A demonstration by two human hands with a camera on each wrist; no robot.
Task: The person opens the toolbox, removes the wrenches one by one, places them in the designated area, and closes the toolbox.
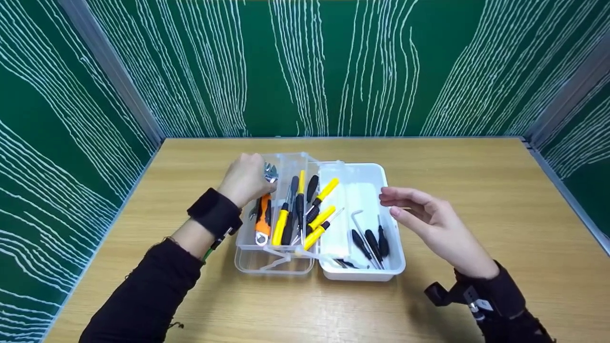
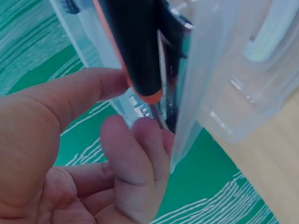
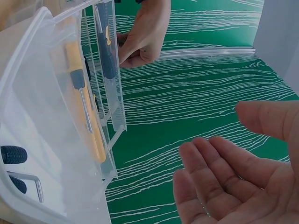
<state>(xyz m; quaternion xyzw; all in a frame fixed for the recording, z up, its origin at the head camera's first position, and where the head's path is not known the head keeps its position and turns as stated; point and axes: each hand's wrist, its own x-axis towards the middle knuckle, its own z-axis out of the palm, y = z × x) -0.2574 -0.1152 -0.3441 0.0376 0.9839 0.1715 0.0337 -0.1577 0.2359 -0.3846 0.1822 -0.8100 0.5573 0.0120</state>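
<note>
My left hand reaches into the left compartment of a clear tray, its fingers curled round the neck of an adjustable wrench. The wrench has an orange and black handle with a hanging hole at the near end; its chrome head shows past my knuckles. Close up in the left wrist view, thumb and fingertips close on the wrench where handle meets metal. My right hand, fingers extended and slightly bent, hovers beside the right wall of a white box and holds nothing.
Yellow-and-black screwdrivers fill the tray compartments right of the wrench. Inside the white box lie black-handled screwdrivers and a bent hex key. Hinged plastic arms join the tray to a clear lower part. Green, white-streaked panels enclose the wooden table.
</note>
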